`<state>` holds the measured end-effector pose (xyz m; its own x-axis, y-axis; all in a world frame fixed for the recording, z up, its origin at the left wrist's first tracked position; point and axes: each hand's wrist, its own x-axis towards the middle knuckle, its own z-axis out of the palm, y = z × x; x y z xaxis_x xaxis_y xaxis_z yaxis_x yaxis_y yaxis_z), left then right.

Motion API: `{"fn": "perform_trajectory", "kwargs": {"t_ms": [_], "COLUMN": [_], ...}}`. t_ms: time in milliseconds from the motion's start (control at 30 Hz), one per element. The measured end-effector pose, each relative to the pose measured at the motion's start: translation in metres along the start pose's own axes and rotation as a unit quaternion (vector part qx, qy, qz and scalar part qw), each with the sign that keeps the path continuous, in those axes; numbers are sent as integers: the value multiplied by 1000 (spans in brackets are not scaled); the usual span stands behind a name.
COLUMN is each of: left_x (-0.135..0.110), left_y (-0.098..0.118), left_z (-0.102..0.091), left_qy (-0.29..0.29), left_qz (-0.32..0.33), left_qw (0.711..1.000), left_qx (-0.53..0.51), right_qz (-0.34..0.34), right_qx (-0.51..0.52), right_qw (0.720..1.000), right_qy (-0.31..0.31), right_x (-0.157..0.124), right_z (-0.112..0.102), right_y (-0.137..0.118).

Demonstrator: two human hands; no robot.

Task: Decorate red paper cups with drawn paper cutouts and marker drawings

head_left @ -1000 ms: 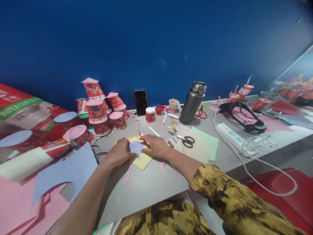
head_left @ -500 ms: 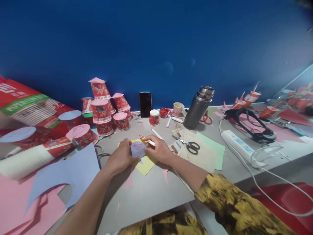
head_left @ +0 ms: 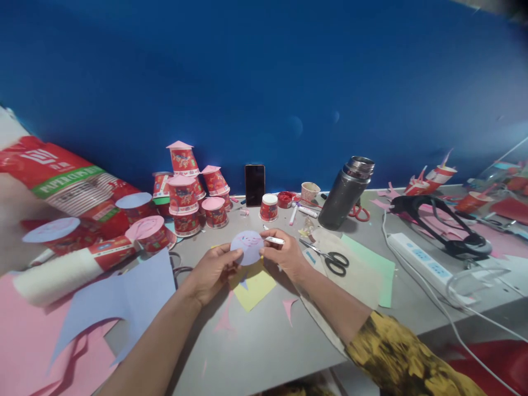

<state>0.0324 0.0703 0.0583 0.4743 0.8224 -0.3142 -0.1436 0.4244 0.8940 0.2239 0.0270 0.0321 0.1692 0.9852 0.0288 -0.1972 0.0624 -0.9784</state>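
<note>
A round lavender paper disc (head_left: 246, 254) with pinkish drawn lines is held up between my two hands over the table. My left hand (head_left: 216, 267) pinches its left edge between thumb and fingers. At the disc's right edge is my right hand (head_left: 286, 258), its thumb touching the paper while a white marker (head_left: 274, 240) sticks out between the fingers. Beneath the hands lies a yellow paper sheet (head_left: 253, 289). Black-handled scissors (head_left: 337, 264) rest on a beige cloth-like piece to the right. A red paper cup (head_left: 269, 208) stands just beyond the disc.
Stacked red paper cups (head_left: 184, 193) with pink tops stand at the back left. Lavender paper (head_left: 142, 297) lies near my left forearm. A dark phone (head_left: 254, 185) leans on the wall, a steel flask (head_left: 345, 192) stands behind the scissors, and a power strip (head_left: 421, 256) lies right.
The lavender disc has been raised and turned so its drawn face shows fully. My right hand has shifted from the drawing to grip the disc's edge, still keeping the marker. The view has shifted slightly.
</note>
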Motion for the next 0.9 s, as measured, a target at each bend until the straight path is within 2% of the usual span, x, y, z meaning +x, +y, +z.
{"fn": "perform_trajectory", "kwargs": {"t_ms": [200, 333, 400, 467, 567, 633, 733, 800, 900], "left_x": [0, 0, 2, 3, 6, 6, 6, 5, 4], "left_y": [-1, 0, 1, 3, 4, 4, 4, 5, 6], "left_z": [2, -1, -4, -8, -11, -12, -11, -10, -9], "left_qy": [-9, 9, 28, 49, 79, 90, 96, 99, 106], "left_qz": [-14, -8, 1, 13, 34, 42, 46, 49, 51], "left_qw": [999, 998, 997, 996, 992, 991, 989, 989, 988], "left_qx": [-33, -54, -65, -76, -89, -95, -98, -99, -97], "right_qz": [-13, -43, -52, -53, -89, -108, -93, -83, -83], "right_qx": [-15, -36, -81, -170, -343, -466, -592, -625, -646], "right_qw": [1000, 998, 994, 983, 934, 878, 800, 776, 759], "right_qy": [17, 42, 52, 48, 31, 29, 11, -3, -7], "right_x": [2, 11, 15, 19, 23, 27, 35, 42, 51], "right_z": [-3, -13, -21, -32, -48, -55, -60, -61, -62], "right_y": [1, -5, -14, -26, -44, -50, -49, -43, -33]}}
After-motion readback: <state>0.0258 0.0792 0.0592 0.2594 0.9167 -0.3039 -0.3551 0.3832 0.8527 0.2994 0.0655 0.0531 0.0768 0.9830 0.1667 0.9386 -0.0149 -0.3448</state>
